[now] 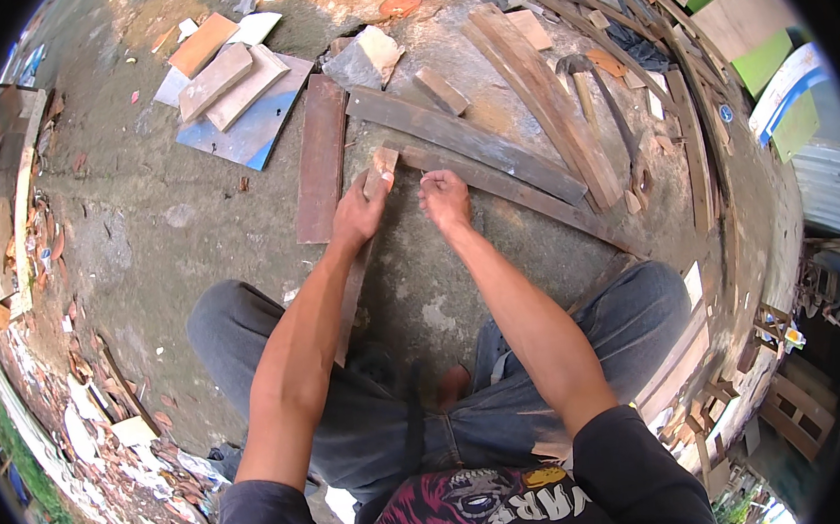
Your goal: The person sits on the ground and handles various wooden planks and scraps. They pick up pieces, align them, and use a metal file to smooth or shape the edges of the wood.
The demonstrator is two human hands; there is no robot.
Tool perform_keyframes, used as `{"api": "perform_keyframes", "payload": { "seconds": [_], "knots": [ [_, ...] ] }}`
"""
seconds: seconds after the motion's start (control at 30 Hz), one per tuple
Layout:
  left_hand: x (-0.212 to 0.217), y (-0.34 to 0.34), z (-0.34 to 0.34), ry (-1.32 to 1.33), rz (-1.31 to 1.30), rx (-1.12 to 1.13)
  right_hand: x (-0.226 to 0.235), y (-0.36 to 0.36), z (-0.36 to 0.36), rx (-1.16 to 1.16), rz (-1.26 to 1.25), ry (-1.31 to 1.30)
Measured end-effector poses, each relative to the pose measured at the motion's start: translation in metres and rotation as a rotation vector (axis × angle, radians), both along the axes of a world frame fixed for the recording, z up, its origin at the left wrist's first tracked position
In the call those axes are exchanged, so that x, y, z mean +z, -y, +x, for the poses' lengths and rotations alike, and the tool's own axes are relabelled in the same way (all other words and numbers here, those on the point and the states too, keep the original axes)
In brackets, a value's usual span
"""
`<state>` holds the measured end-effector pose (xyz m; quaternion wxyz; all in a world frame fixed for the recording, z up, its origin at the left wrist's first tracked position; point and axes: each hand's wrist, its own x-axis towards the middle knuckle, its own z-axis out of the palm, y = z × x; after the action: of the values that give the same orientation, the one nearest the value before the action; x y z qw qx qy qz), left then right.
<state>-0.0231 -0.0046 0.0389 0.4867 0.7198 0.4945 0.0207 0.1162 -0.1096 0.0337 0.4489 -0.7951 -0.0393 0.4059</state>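
My left hand is closed round a narrow wooden strip that runs back toward my lap. The strip's far end meets the end of a second wooden strip, which slants away to the right on the ground, so the two form a corner. Just right of that corner is my right hand, its fingers pinched together. Whatever they may hold is too small to make out. Beyond the second strip lies a wider grey-brown board. A reddish-brown board rests to the left of my left hand.
A hammer and a long dark tool with a wooden handle lie at the right, beside thick planks. Wood offcuts rest on a blue-and-white panel at the far left. Stone chunks sit farther back. Scraps litter the left edge.
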Motion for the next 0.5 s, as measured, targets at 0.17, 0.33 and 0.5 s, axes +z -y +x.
{"api": "perform_keyframes", "payload": {
  "seconds": [0.17, 0.33, 0.5],
  "knots": [
    [-0.006, -0.001, -0.003, 0.026, 0.026, 0.001, 0.012, -0.008, -0.011, -0.140, 0.072, -0.132],
    [0.003, -0.001, 0.002, 0.038, -0.056, 0.001, 0.007, -0.015, -0.015, -0.242, 0.152, -0.256],
    [0.013, 0.000, 0.004, 0.016, -0.069, -0.011, 0.002, -0.031, -0.025, -0.271, 0.126, -0.195]
  ]
}}
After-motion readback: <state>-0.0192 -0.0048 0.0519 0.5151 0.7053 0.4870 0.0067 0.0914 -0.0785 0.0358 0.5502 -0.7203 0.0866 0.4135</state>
